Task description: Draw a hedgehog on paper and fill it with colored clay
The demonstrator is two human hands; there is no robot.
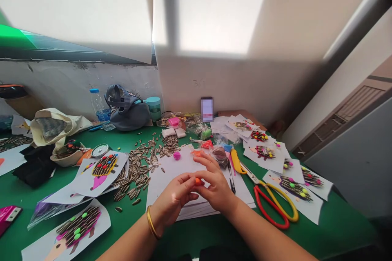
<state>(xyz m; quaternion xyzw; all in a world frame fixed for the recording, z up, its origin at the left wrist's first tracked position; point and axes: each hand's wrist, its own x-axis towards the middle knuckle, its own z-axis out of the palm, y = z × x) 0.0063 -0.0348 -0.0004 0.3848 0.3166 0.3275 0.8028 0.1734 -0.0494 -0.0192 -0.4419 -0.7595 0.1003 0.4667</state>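
Observation:
Above a stack of white paper [159, 189], my left hand [174, 197] and my right hand [218, 187] meet at the fingertips. Pinched between them is a small lump of orange modelling clay [198, 181], partly covered by the fingers. The other fingers of my right hand stretch out loosely, and those of my left curl underneath. A round piece of magenta clay [177, 155] lies on the paper beyond my left hand. Just past my right fingers are more orange clay [198, 153], a bagged brown lump [220, 155] and a black pen [231, 177].
Sunflower seeds [137, 167] spread left of the paper. Red-and-yellow scissors [266, 189] and a yellow-handled cutter [238, 162] lie right. Seed-and-clay hedgehog pictures [294, 185] cover the right side; others [76, 228] lie left. A phone [207, 109] leans on the wall.

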